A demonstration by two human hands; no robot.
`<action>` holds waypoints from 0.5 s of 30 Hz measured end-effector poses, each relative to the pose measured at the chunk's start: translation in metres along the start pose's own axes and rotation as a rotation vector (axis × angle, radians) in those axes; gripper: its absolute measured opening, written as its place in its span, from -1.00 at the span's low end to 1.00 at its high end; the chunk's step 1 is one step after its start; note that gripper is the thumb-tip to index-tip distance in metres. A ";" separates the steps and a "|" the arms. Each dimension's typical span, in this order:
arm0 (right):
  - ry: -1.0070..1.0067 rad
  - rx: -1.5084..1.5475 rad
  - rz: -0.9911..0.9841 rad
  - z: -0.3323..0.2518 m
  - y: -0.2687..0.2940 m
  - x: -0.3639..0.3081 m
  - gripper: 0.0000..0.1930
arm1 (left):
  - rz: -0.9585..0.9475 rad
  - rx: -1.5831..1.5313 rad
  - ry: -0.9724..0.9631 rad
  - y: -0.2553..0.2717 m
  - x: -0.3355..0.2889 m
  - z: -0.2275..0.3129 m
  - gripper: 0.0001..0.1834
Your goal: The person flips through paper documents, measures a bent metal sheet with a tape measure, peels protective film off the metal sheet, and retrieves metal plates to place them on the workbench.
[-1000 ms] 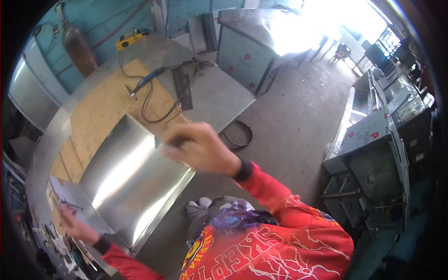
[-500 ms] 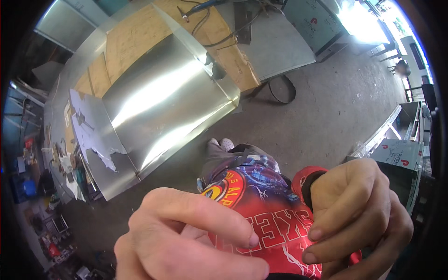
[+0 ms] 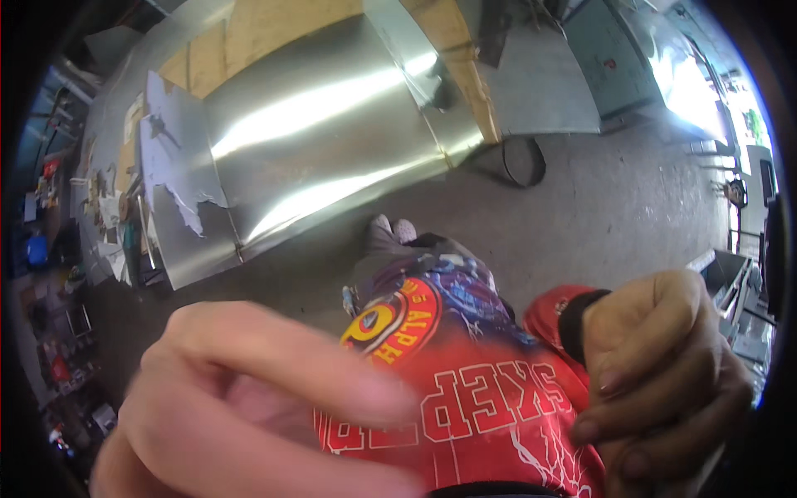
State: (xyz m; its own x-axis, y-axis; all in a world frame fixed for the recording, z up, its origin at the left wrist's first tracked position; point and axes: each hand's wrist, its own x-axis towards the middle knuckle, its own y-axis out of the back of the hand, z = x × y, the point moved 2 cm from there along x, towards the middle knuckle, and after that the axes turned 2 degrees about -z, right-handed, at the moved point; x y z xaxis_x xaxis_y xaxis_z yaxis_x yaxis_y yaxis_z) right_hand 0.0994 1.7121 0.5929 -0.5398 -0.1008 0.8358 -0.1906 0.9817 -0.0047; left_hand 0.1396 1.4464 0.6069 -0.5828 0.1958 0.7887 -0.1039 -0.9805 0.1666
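Close to the camera at lower left, my left hand (image 3: 249, 398) is blurred by motion. Two of its fingers stretch toward the right with a gap between them, and nothing shows in them. My right hand (image 3: 664, 373) is raised at lower right with loosely bent fingers, their tips a little apart. No object shows in it, though its palm is hidden. Between the hands is the red printed shirt (image 3: 465, 398) I wear, with a dark cuff (image 3: 573, 324) at the right wrist. Neither hand touches the bent shiny sheet-metal panel (image 3: 332, 124) ahead.
The panel lies on a worktable with brown board (image 3: 274, 33) under it. Torn protective film (image 3: 170, 158) hangs at its left end. A black loop of strap (image 3: 523, 162) hangs by the table's corner. Grey floor (image 3: 598, 207) stretches to the right, with metal frames (image 3: 722, 282) at the far right.
My hands have moved farther apart, the left one toward the left and the right one slightly right. The view has shifted, so the panel sits higher and farther right.
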 end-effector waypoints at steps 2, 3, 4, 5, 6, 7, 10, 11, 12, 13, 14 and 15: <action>0.030 -0.015 0.010 -0.005 0.002 0.002 -0.87 | -0.005 0.039 -0.014 0.007 0.000 0.007 -0.67; 0.027 -0.047 0.062 -0.010 0.003 0.005 -0.88 | -0.005 0.056 -0.034 0.010 0.001 0.009 -0.66; 0.023 -0.078 0.115 -0.016 0.004 0.007 -0.89 | -0.013 0.064 -0.069 0.011 0.002 0.012 -0.65; 0.111 -0.066 0.155 -0.022 0.008 0.011 -0.91 | -0.032 0.068 -0.159 0.013 0.003 0.013 -0.64; 0.149 -0.057 0.176 -0.028 0.011 0.013 -0.92 | -0.052 0.071 -0.248 0.014 0.003 0.014 -0.63; 0.188 -0.049 0.196 -0.032 0.013 0.015 -0.93 | -0.091 0.068 -0.414 0.014 0.003 0.018 -0.61; 0.215 -0.217 0.198 -0.037 0.016 0.018 -0.89 | -0.152 0.053 -0.475 0.012 0.002 0.017 -0.59; 0.223 -0.245 0.200 -0.038 0.016 0.018 -0.87 | -0.063 0.088 -0.398 0.008 -0.001 0.019 -0.60; 0.310 -0.011 0.152 -0.036 0.016 0.019 -0.85 | 0.021 0.116 -0.317 0.003 -0.004 0.022 -0.61; 0.350 0.105 0.127 -0.038 0.014 0.019 -0.84 | 0.021 0.116 -0.317 0.002 -0.008 0.020 -0.61; 0.387 0.221 0.099 -0.036 0.014 0.020 -0.84 | 0.090 0.071 -0.327 0.001 -0.013 0.016 -0.66; 0.370 -0.031 0.200 -0.038 0.013 0.020 -0.83 | 0.162 0.026 -0.334 0.002 -0.020 0.013 -0.70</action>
State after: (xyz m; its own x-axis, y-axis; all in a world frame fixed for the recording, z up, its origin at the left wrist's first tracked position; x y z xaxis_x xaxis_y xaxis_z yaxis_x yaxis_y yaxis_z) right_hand 0.1173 1.7292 0.6307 -0.2314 0.1520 0.9609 -0.0837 0.9809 -0.1753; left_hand 0.1610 1.4411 0.5992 -0.2943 0.0365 0.9550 -0.0088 -0.9993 0.0355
